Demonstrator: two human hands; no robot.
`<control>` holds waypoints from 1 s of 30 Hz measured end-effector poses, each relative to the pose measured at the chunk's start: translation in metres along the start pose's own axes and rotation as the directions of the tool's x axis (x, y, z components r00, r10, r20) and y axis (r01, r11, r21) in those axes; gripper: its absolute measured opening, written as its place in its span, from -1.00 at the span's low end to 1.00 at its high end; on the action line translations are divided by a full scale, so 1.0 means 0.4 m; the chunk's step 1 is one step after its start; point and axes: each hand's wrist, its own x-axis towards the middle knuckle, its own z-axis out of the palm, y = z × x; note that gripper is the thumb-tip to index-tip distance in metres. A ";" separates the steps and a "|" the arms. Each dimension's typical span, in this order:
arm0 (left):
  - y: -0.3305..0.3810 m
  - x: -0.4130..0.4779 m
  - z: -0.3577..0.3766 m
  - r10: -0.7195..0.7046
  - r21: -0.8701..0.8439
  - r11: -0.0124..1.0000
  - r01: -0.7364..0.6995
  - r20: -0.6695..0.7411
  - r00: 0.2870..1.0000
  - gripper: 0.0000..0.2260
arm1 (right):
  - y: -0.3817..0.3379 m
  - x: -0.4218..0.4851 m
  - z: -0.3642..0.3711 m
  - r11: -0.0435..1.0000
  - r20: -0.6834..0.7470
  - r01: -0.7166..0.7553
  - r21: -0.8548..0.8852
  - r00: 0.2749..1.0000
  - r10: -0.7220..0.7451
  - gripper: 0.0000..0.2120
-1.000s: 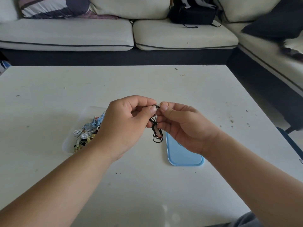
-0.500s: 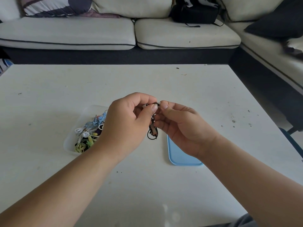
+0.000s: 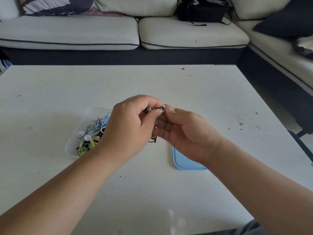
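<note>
Blue lid [image 3: 186,164] — black bag [image 3: 201,12] on sofa [image 3: 67,31]

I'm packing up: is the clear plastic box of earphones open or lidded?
Open. The clear plastic box has no cover on it; the flat light-blue lid lies apart from it on the white table.

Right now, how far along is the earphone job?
Done: the blue lid is off and lies on the table; the clear container holds several bundled earphones. In hand: the left hand and right hand pinch the black earphones at the buds, cable hanging below. To do, probably: that pair is not in the container, and the lid is not back on.
</note>
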 end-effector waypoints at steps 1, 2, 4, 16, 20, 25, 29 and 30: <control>-0.001 0.000 0.001 -0.020 -0.026 0.999 0.020 0.001 1.000 -0.85 | -0.001 0.000 0.001 1.000 -0.003 0.002 0.000 1.000 -0.002 -0.63; -0.003 0.001 0.001 -0.041 -0.052 0.998 0.041 0.000 0.999 -0.85 | -0.003 0.000 0.002 1.000 -0.008 0.004 0.005 1.000 -0.004 -0.62; -0.004 0.000 0.001 -0.075 -0.093 0.993 0.075 0.000 0.997 -0.86 | -0.007 -0.001 0.002 1.000 -0.018 0.017 0.012 1.000 -0.017 -0.61; 0.004 0.007 0.002 -0.321 -0.351 0.879 0.322 0.064 0.945 -0.88 | -0.005 -0.004 -0.007 0.932 -0.145 0.261 -0.252 0.942 -0.303 -0.90; 0.005 0.007 -0.001 -0.329 -0.363 0.868 0.339 0.090 0.940 -0.86 | -0.014 -0.008 -0.010 0.919 -0.132 0.257 -0.300 0.943 -0.307 -0.88; 0.008 0.007 0.000 -0.332 -0.369 0.867 0.335 0.074 0.940 -0.85 | -0.016 -0.007 -0.010 0.909 -0.129 0.259 -0.326 0.941 -0.314 -0.90; 0.008 0.005 0.003 -0.339 -0.374 0.862 0.343 0.078 0.938 -0.87 | -0.017 -0.009 -0.009 0.901 -0.140 0.268 -0.342 0.933 -0.331 -0.94; 0.008 0.004 0.004 -0.341 -0.374 0.862 0.343 0.076 0.937 -0.87 | -0.016 -0.009 -0.007 0.901 -0.147 0.270 -0.339 0.931 -0.334 -0.95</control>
